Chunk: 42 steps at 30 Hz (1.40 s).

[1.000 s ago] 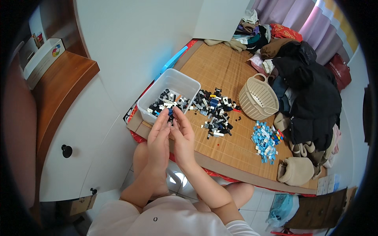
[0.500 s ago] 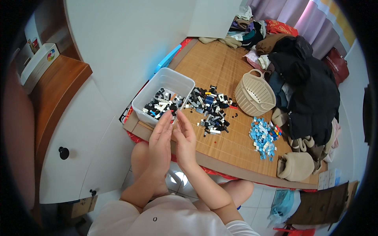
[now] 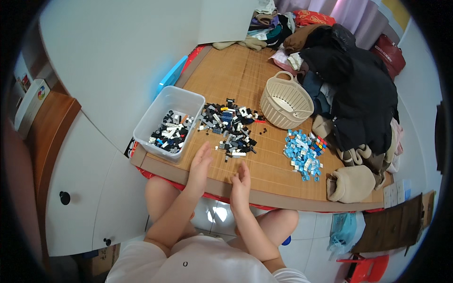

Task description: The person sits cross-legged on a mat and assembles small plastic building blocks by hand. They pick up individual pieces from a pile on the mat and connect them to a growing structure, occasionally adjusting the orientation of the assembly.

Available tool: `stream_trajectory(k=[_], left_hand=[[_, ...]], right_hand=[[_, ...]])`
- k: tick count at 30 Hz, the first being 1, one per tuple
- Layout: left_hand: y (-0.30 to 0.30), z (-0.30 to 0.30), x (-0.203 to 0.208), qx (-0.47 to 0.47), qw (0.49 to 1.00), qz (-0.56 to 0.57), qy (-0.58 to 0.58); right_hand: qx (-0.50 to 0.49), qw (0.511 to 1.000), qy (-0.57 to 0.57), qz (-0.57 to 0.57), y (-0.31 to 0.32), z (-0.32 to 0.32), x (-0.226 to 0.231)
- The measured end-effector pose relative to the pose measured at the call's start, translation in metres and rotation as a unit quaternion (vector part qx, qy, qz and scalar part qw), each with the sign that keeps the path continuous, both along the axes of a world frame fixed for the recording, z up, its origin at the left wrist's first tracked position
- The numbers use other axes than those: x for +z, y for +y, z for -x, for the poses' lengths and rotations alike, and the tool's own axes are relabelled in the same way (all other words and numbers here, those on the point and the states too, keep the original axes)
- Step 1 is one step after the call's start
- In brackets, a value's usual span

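Over the front edge of the bamboo mat (image 3: 264, 174), my left hand (image 3: 200, 170) and my right hand (image 3: 240, 187) face each other with a gap between them. Both have their fingers stretched out and hold nothing. Just beyond my left hand stands a clear plastic bin (image 3: 147, 123), partly filled with black, white and grey building bricks (image 3: 171, 132). A loose pile of similar bricks (image 3: 231, 123) lies ahead of my hands, right of the bin. Farther right is a heap of light-blue and white bricks (image 3: 303, 155).
A beige woven basket (image 3: 286, 104) stands behind the piles, and a colourful puzzle cube (image 3: 320, 145) touches the blue heap. Clothes, including a black jacket (image 3: 363, 89), cover the right side. A blue lid (image 3: 171, 74) leans by the white cabinet (image 3: 118, 56) on the left.
My hands have parted and drawn back from the bin's near corner, the right one moving farther right. The whole view has shifted, so the bin and piles now sit farther left.
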State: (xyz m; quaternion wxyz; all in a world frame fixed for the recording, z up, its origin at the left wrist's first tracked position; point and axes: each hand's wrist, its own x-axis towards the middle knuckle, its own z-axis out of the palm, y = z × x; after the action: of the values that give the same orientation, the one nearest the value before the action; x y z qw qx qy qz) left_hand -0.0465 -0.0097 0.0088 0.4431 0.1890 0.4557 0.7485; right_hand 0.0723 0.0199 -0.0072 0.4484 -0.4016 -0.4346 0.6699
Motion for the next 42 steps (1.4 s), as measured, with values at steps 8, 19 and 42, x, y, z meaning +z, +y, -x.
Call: stream_trajectory(k=[8, 19, 42], left_hand=[[0.042, 0.008, -0.026, -0.042, 0.997, 0.059, 0.013], [0.041, -0.007, -0.043, -0.065, 0.99, 0.05, 0.114], [0.024, -0.046, -0.014, -0.058, 0.993, 0.027, -0.099]], right_hand=[[-0.029, 0.999, 0.015, 0.013, 0.011, -0.007, -0.009], [0.027, 1.0, 0.001, 0.002, 0.012, 0.013, -0.011], [0.037, 0.998, 0.004, 0.047, 0.02, 0.021, 0.001]])
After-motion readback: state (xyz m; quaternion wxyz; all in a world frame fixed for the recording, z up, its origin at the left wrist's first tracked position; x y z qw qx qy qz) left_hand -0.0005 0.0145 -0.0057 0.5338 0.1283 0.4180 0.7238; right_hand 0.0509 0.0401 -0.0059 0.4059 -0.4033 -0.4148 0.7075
